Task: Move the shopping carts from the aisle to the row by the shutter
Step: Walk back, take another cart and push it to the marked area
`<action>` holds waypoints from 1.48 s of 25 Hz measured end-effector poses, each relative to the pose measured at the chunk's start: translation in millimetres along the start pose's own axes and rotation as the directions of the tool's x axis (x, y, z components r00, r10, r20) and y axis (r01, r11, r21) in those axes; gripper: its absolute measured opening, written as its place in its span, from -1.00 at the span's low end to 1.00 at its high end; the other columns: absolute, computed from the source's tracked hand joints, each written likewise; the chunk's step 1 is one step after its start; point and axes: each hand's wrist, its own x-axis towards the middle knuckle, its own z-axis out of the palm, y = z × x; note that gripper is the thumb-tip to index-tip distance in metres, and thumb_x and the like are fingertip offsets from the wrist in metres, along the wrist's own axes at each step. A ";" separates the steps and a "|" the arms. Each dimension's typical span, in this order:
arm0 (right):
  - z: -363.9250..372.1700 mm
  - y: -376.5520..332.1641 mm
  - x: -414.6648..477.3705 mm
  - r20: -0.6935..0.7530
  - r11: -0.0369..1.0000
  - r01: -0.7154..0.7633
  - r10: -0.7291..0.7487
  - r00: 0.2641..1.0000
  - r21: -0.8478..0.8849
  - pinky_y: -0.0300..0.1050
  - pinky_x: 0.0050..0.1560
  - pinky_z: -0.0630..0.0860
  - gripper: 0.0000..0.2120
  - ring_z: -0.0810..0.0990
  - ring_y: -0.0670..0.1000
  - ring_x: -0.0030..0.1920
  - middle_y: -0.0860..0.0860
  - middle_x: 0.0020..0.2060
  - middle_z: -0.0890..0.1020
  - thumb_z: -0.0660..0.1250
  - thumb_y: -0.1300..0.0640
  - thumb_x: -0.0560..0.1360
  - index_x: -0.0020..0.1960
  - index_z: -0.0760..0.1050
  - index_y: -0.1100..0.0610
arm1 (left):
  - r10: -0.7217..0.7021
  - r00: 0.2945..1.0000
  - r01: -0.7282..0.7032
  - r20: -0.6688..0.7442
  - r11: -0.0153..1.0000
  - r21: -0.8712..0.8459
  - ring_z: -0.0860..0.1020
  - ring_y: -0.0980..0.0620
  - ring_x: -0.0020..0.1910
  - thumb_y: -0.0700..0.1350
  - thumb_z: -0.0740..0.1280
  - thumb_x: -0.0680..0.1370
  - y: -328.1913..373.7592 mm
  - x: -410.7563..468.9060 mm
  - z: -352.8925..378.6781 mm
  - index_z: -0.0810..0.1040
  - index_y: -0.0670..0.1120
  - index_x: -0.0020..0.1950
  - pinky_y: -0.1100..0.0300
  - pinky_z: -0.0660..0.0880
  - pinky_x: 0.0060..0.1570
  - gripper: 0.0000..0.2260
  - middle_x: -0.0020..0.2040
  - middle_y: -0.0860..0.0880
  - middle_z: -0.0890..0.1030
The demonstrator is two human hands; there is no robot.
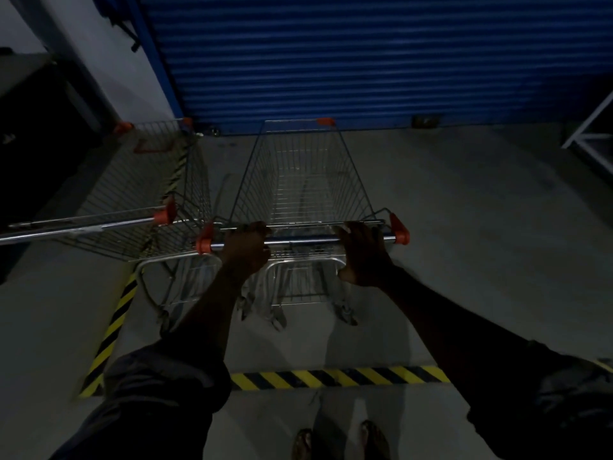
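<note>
- Wire-mesh shopping cart (298, 180) stands nose-first toward the blue shutter (365, 61). Its front rim is near the shutter's foot, but in this dim light I cannot tell whether it touches.
- Its handle bar (302, 241) lies crosswise right in front of the person, with an orange cap at each end.
- Left hand (247, 249) grips the bar near the left cap, fingers curled over the top.
- Right hand (361, 255) holds the bar toward its right end, fingers hooked over it; the thumb is too dark to place.
- Parked cart (142, 194) sits just beside it on the left, also pointing at the shutter, so one cart seems to be in the row already.
- Judged from this, the held cart is nearly in place: it stands inside the yellow-and-black floor tape (331, 376), roughly side by side with its neighbour.
- What seems left is a short push or a small straightening, then letting go. Whether more carts wait in the aisle cannot be seen from here.
- The cart's basket lies directly ahead of both hands, centred between them.
</note>
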 end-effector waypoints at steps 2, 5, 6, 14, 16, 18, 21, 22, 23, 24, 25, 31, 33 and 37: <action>1.5 -6.0 -5.1 0.016 0.999 -0.044 0.044 0.999 0.005 0.37 0.51 -0.01 0.07 0.07 0.20 0.60 0.14 0.59 0.17 0.51 -0.21 0.31 0.65 0.07 0.04 | 0.009 0.999 -0.009 -0.052 1.000 0.007 0.61 -0.27 0.14 -0.04 0.56 0.30 2.3 -11.0 -3.3 0.61 -0.04 0.27 -0.19 0.49 0.14 -0.46 0.23 -0.11 0.64; -1.0 -15.8 -15.4 -0.027 0.996 -0.081 0.082 0.996 0.035 0.33 0.56 -0.14 0.03 -0.05 0.18 0.63 0.13 0.63 0.05 0.45 -0.24 0.39 0.67 -0.02 0.01 | 0.016 0.996 -0.016 -0.087 1.000 -0.004 0.58 -0.29 0.16 0.01 0.61 0.27 -0.7 -30.4 -0.7 0.56 -0.08 0.35 -0.25 0.42 0.19 -0.33 0.26 -0.15 0.61; -2.7 -18.9 -18.6 -0.020 0.996 -0.088 0.089 0.996 0.035 0.32 0.57 -0.14 0.03 -0.07 0.17 0.63 0.12 0.64 0.03 0.44 -0.25 0.41 0.67 -0.05 0.00 | 0.024 0.996 -0.025 -0.090 1.000 -0.007 0.58 -0.30 0.16 0.02 0.62 0.25 -2.3 -35.1 0.4 0.54 -0.09 0.38 -0.27 0.42 0.21 -0.29 0.27 -0.17 0.60; -29.1 -38.4 -50.1 -0.257 0.983 -0.052 0.097 0.962 0.177 0.21 0.27 0.50 -0.39 0.55 0.25 0.30 0.19 0.27 0.60 0.31 -0.18 0.45 0.36 0.52 0.17 | -0.032 0.985 0.007 -0.168 0.989 -0.147 0.49 -0.14 0.38 0.33 0.26 0.38 13.4 -77.5 -23.6 0.50 0.08 0.43 -0.25 0.32 0.42 -0.34 0.37 -0.02 0.55; -37.0 -41.9 -59.1 -0.410 0.994 0.040 0.004 0.912 0.098 0.03 -0.02 0.61 -0.58 0.69 0.23 -0.06 0.20 -0.06 0.70 0.34 -0.08 0.48 0.10 0.65 0.26 | -0.059 0.970 0.030 -0.236 0.992 -0.124 0.59 -0.06 0.28 0.41 0.14 0.41 25.2 -89.9 -39.1 0.57 0.11 0.34 -0.25 0.22 0.48 -0.37 0.24 0.00 0.65; -63.2 -49.2 -70.4 -0.327 0.989 -0.002 0.051 0.944 0.147 0.01 0.02 0.59 -0.62 0.69 0.20 -0.02 0.14 -0.01 0.70 0.27 -0.10 0.54 0.11 0.64 0.17 | -0.115 0.973 0.079 -0.202 0.981 -0.179 0.64 -0.05 0.21 0.42 0.12 0.48 43.7 -104.3 -68.8 0.63 0.07 0.25 -0.16 0.22 0.51 -0.40 0.12 -0.04 0.71; -80.5 -49.0 -96.4 -0.309 0.974 0.000 0.071 0.948 0.225 0.02 0.07 0.56 -0.64 0.67 0.18 0.09 0.09 0.07 0.71 0.22 -0.13 0.54 0.10 0.63 0.08 | -0.209 0.966 0.162 -0.150 0.947 -0.276 0.60 -0.16 0.24 0.35 0.22 0.55 66.2 -124.7 -102.1 0.65 0.01 0.19 0.00 0.40 0.34 -0.51 0.16 -0.11 0.68; -84.3 -47.7 -106.4 -0.346 0.978 0.030 0.044 0.937 0.207 0.00 0.02 0.56 -0.65 0.67 0.17 0.06 0.09 0.03 0.71 0.21 -0.12 0.54 0.06 0.63 0.10 | -0.216 0.966 0.172 -0.143 0.948 -0.268 0.59 -0.18 0.24 0.38 0.20 0.54 71.5 -132.3 -106.9 0.64 0.03 0.18 0.02 0.46 0.24 -0.49 0.17 -0.11 0.67; -89.2 -47.8 -118.5 -0.366 0.978 0.043 0.035 0.930 0.203 -0.02 -0.02 0.55 -0.65 0.67 0.17 0.03 0.09 -0.01 0.71 0.21 -0.11 0.53 0.02 0.63 0.11 | -0.229 0.965 0.190 -0.131 0.948 -0.255 0.59 -0.19 0.23 0.41 0.18 0.51 78.2 -142.4 -111.4 0.62 0.05 0.20 0.02 0.49 0.17 -0.46 0.19 -0.11 0.67; -92.1 -46.1 -130.2 -0.390 0.977 0.052 0.033 0.920 0.206 -0.04 -0.04 0.53 -0.67 0.67 0.17 0.00 0.09 -0.04 0.71 0.22 -0.10 0.52 -0.01 0.63 0.12 | -0.242 0.961 0.205 -0.137 0.949 -0.241 0.59 -0.18 0.23 0.43 0.17 0.49 87.3 -155.9 -113.7 0.61 0.06 0.22 0.02 0.51 0.14 -0.44 0.20 -0.11 0.65; -94.9 -45.3 -142.8 -0.410 0.976 0.058 0.033 0.912 0.209 -0.04 -0.06 0.51 -0.69 0.67 0.18 -0.02 0.11 -0.06 0.71 0.24 -0.08 0.52 -0.03 0.62 0.13 | -0.251 0.955 0.210 -0.159 0.948 -0.239 0.59 -0.18 0.24 0.42 0.17 0.49 96.5 -170.3 -114.6 0.59 0.06 0.25 0.00 0.52 0.13 -0.43 0.22 -0.13 0.64; -96.3 -58.4 -216.0 -0.500 0.977 0.160 -0.070 0.863 0.141 0.04 0.02 0.52 -0.54 0.62 0.21 0.05 0.15 -0.03 0.69 0.15 -0.17 0.47 0.04 0.63 0.15 | -0.165 0.904 0.169 -0.394 0.985 -0.024 0.48 -0.18 0.36 0.24 0.17 0.45 146.1 -274.6 -109.9 0.47 0.01 0.45 -0.09 0.44 0.21 -0.38 0.47 -0.10 0.48; -98.8 -75.7 -240.9 -0.503 0.971 0.210 -0.126 0.855 0.115 0.04 0.06 0.48 -0.52 0.61 0.20 0.08 0.13 0.02 0.69 0.14 -0.18 0.46 0.09 0.63 0.11 | -0.156 0.887 0.180 -0.435 0.983 0.016 0.53 -0.20 0.24 0.22 0.13 0.44 153.0 -311.3 -111.1 0.49 -0.01 0.43 -0.09 0.43 0.16 -0.39 0.38 -0.11 0.54; -99.3 -113.3 -289.4 -0.496 0.943 0.320 -0.235 0.836 0.094 0.05 0.07 0.44 -0.60 0.61 0.17 0.06 0.08 -0.01 0.69 0.18 -0.19 0.47 0.04 0.59 0.07 | -0.179 0.871 0.208 -0.458 0.978 0.014 0.56 -0.22 0.20 0.23 0.15 0.48 152.3 -381.6 -116.6 0.51 -0.02 0.40 -0.11 0.45 0.16 -0.42 0.28 -0.10 0.60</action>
